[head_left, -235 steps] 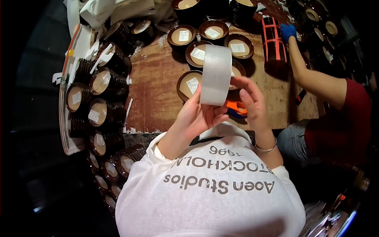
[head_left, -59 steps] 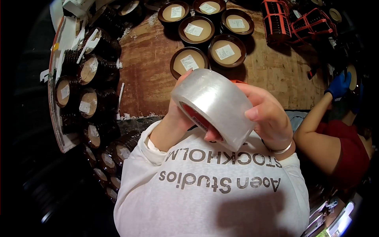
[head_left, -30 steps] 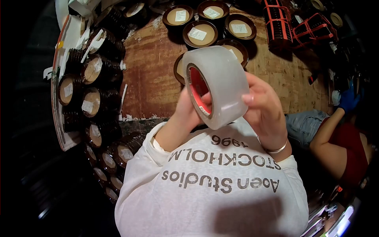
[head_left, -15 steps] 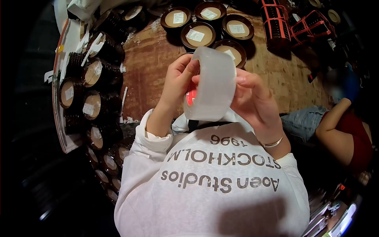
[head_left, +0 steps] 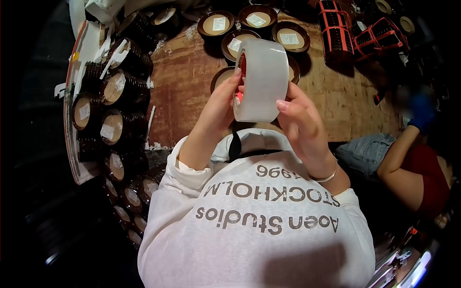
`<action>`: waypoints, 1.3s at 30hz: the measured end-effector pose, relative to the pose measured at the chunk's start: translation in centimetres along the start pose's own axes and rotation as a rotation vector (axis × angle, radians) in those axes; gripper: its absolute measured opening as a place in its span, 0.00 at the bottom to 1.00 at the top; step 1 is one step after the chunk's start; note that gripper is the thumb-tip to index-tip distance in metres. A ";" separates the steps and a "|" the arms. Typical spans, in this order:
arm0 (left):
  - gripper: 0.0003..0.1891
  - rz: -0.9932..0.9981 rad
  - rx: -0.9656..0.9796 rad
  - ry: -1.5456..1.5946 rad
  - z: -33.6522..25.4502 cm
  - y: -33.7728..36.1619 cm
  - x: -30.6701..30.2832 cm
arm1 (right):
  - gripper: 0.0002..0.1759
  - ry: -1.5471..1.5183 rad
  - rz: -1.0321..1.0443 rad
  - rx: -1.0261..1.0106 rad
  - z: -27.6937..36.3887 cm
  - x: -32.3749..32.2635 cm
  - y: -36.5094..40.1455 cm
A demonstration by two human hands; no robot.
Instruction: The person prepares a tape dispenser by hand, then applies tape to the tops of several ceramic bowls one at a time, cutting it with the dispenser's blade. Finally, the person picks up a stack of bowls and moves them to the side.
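A wide roll of clear packing tape (head_left: 265,81) with a red-printed core is held up in front of my chest. My left hand (head_left: 222,102) grips its left rim, the thumb on the edge and fingers reaching into the core. On the other side, my right hand (head_left: 303,122) holds the roll's right edge, thumb against the outer face and the remaining fingers mostly behind it. Beyond the roll, several dark brown bowls (head_left: 290,37) with tan centres and white labels sit on the wooden table; the roll partly covers the nearest ones.
Stacks of brown dishes (head_left: 114,127) line the left side beside a white board (head_left: 72,139). At the back right stand dark stacks bound with red strapping (head_left: 336,33). Another person in a red top (head_left: 418,173), wearing a blue glove (head_left: 422,113), is at the right.
Both hands have carried the tape roll upward, away from my body. My right thumb now presses on its outer face. At the right, the other person's gloved hand has shifted slightly.
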State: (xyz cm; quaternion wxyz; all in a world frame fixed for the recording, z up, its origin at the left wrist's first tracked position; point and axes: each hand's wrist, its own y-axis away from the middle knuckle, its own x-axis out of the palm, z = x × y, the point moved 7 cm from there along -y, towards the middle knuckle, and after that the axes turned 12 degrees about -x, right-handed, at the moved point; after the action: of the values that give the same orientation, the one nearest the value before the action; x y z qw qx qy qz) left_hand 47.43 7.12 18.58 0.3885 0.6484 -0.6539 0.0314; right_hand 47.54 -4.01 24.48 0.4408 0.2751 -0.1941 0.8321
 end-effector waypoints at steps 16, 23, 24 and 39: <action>0.31 -0.012 -0.214 -0.452 2.6 1.9 -1.1 | 0.20 -0.057 -0.161 -0.099 2.2 -2.7 -1.8; 0.23 -0.343 0.921 -0.935 -5.4 7.0 2.5 | 0.13 -0.230 -0.216 -0.012 2.3 -2.5 -1.7; 0.27 -0.279 0.969 -0.989 -5.5 7.3 3.5 | 0.12 -0.243 -0.234 0.019 2.0 -2.5 -1.5; 0.24 0.063 0.568 -0.443 -3.1 7.3 4.8 | 0.12 0.136 -0.017 -0.120 4.2 -0.8 -0.5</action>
State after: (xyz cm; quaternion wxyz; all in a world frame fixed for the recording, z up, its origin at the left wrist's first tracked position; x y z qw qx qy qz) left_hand 43.22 6.05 26.74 0.0408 0.7011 -0.7071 0.0826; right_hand 49.51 -6.58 27.26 0.4754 0.1929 -0.2109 0.8320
